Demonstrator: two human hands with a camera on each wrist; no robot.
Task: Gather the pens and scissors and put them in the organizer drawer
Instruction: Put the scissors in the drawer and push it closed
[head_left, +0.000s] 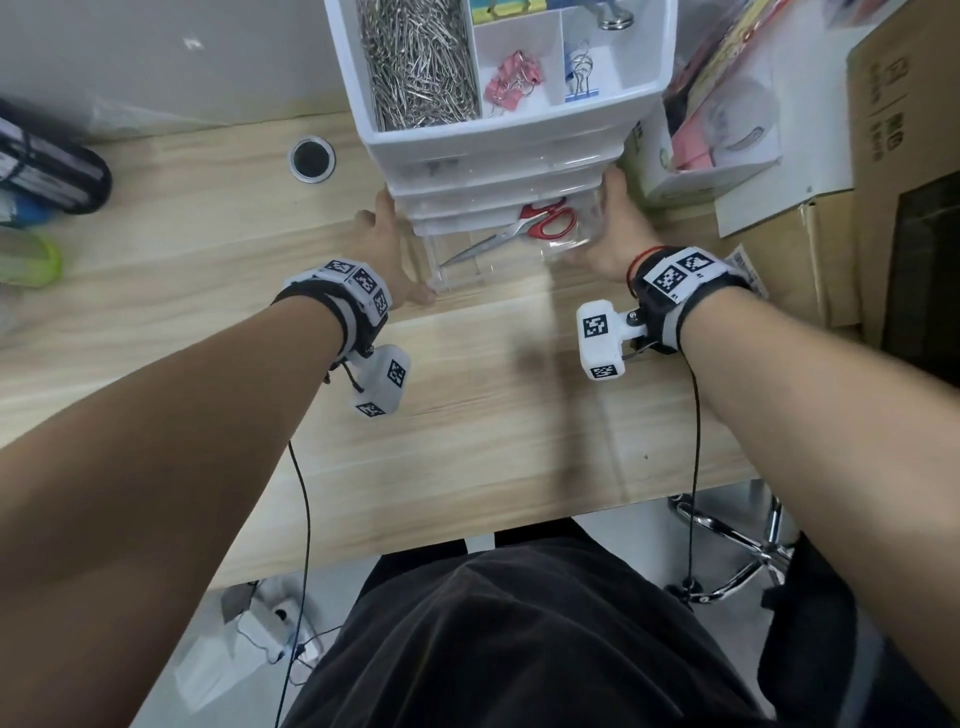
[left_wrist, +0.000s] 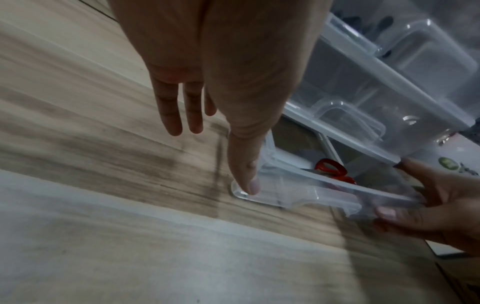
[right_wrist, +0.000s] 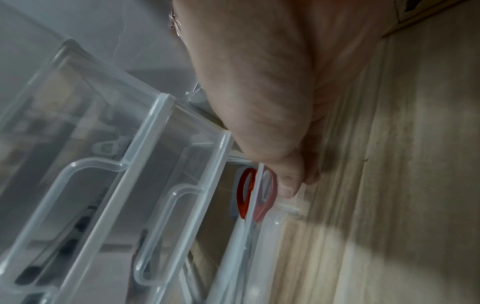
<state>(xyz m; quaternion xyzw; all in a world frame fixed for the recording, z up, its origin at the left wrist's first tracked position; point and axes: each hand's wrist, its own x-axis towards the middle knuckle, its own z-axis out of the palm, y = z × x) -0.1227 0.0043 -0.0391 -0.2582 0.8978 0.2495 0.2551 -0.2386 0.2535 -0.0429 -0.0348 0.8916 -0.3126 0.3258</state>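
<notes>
The left hand is laid flat, fingers straight, along the left side of the clear bottom drawer, its thumb pressed to the front corner. Between the two hands the red-handled scissors are seen lying inside the pulled-out drawer, their long axis slanting from the blade tip nearest the left hand to the red loops just beside the right hand. The right hand is held against the drawer's right side, thumb on the rim; whether its fingers are curled cannot be told. No pens can be made out. The drawer is judged ready to be pushed away from both hands, across the worktop, into the organizer.
</notes>
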